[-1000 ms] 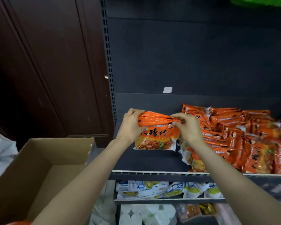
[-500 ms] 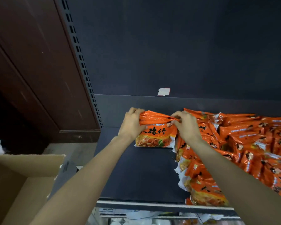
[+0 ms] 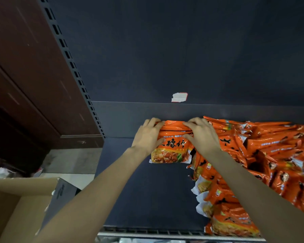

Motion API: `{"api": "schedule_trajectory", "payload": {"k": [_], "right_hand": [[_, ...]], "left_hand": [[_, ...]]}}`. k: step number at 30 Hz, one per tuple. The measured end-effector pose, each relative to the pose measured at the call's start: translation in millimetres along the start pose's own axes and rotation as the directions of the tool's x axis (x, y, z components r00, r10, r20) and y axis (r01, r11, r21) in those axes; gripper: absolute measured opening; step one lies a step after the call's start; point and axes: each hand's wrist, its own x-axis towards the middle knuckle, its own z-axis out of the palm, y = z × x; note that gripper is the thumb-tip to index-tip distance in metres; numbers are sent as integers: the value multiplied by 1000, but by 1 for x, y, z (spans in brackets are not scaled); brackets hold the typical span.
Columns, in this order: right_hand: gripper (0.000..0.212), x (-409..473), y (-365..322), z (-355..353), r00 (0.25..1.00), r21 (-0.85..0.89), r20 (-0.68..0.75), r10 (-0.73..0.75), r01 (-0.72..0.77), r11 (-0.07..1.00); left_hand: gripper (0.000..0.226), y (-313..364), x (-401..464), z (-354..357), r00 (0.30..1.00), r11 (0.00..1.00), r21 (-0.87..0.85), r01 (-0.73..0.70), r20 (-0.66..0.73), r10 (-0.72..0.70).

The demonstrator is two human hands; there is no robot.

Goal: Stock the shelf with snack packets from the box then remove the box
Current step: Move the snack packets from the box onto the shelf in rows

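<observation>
Against the shelf's back wall, I hold a bunch of orange snack packets (image 3: pixel 172 146), my left hand (image 3: pixel 147 137) at their nine o'clock and my right hand (image 3: pixel 203 135) at three, fingers curled over the top edges and clamped on them. More stocked packets (image 3: pixel 253 163) crowd just beside, toward three o'clock on the dark shelf (image 3: pixel 147 190). At seven o'clock, well apart, sits the cardboard box (image 3: pixel 12 204).

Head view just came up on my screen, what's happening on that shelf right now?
A person is stocking orange snack packets. Both hands, left hand and right hand, grip a small stack of packets at the back of the dark shelf, beside the packets already piled on its right side. The shelf's left part is bare. The cardboard box sits open at lower left; its contents are out of sight.
</observation>
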Motion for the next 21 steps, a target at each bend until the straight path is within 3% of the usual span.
{"api": "schedule_trajectory", "payload": {"k": [5, 9, 15, 21], "right_hand": [[49, 1, -8, -5, 999, 11, 40, 22, -22, 1000], [44, -20, -25, -15, 999, 199, -29, -23, 29, 980], [29, -77, -79, -22, 995, 493, -67, -79, 102, 864], [26, -140, -158, -18, 974, 595, 10, -225, 175, 784]], "left_hand": [[65, 8, -6, -7, 999, 993, 117, -16, -32, 20], [50, 16, -29, -27, 990, 1000, 30, 2, -142, 3], [30, 23, -116, -61, 954, 985, -148, 84, -273, -123], [22, -7, -234, -90, 904, 924, -311, 224, -287, -316]]}}
